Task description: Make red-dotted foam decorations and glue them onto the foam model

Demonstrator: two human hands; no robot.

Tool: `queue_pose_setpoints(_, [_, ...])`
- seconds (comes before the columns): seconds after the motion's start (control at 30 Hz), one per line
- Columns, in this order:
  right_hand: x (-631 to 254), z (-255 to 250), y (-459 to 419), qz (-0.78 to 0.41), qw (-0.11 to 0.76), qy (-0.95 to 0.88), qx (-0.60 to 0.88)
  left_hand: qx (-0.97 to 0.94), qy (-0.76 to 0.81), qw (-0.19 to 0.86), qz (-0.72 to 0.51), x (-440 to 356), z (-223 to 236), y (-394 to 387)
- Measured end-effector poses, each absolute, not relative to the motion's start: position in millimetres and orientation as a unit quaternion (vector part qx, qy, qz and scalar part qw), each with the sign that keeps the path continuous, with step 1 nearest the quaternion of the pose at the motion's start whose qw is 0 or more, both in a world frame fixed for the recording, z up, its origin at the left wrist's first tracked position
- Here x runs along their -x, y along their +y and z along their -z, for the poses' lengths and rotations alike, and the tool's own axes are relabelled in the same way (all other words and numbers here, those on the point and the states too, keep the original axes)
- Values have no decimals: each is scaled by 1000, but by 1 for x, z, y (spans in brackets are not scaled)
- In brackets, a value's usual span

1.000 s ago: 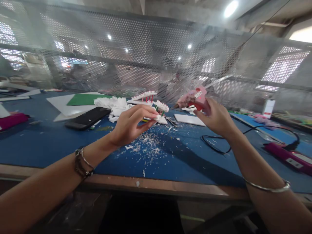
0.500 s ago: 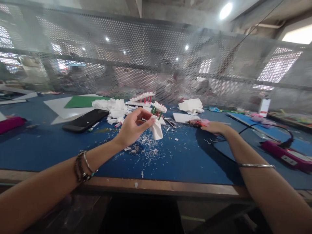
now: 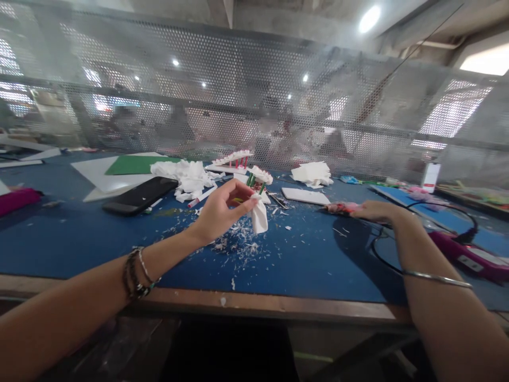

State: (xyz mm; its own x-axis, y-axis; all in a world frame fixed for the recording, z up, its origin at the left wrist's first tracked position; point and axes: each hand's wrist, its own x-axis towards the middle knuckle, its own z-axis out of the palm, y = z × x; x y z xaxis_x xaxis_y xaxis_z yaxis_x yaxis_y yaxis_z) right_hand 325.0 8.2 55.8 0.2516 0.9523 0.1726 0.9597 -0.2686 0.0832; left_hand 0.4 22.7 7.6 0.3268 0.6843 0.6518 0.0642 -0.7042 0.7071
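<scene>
My left hand (image 3: 220, 209) is raised over the blue table mat (image 3: 79, 239), pinching a small white foam piece (image 3: 259, 216) that hangs from my fingertips. My right hand (image 3: 377, 211) rests low on the mat to the right, on the handle end of the pink glue gun (image 3: 340, 207), which lies flat; its fingers are hard to make out. Just behind my left hand stands a small foam model (image 3: 260, 178) with green and red sticks. White foam shavings (image 3: 238, 245) litter the mat below my left hand.
A black phone (image 3: 140, 194) lies at the left, with crumpled white paper (image 3: 185, 176) beside it. A black cable (image 3: 382, 254) loops to a magenta power strip (image 3: 469, 254) at the right. White foam sheets (image 3: 306, 195) and a perforated metal screen (image 3: 254, 106) are at the back.
My right hand brought the glue gun down from the air and laid it on the mat, then slid a little to the right. My left hand lowered slightly, the foam piece now hanging free.
</scene>
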Motion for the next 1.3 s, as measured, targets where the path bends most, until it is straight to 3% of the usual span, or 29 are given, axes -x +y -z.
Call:
queue_pose_setpoints(0.1, [-313, -62, 9, 90, 33, -613, 784, -766, 253, 279, -520, 0, -7, 23])
queue_pose_setpoints(0.23, [-267, -67, 7, 96, 121, -693, 704, -771, 262, 271, -514, -3, -5, 23])
queue_pose_setpoints(0.37, [-208, -51, -6, -76, 340, -829, 439, -765, 239, 288, -524, -5, -4, 22])
queue_pose_setpoints(0.47, [-177, -35, -16, -126, 375, -847, 356, -772, 214, 288, -525, -5, -4, 19])
queue_pose_setpoints(0.6, [-163, -23, -21, -136, 426, -818, 362, -785, 199, 276, -518, -5, -4, 17])
queue_pose_setpoints(0.83, [-163, -20, -20, -119, 457, -803, 363, -795, 172, 264, -519, -7, -2, 18])
queue_pose_setpoints(1.3, [-167, -28, -23, -48, 425, -833, 351, -802, 156, 245, -521, -7, -1, 17])
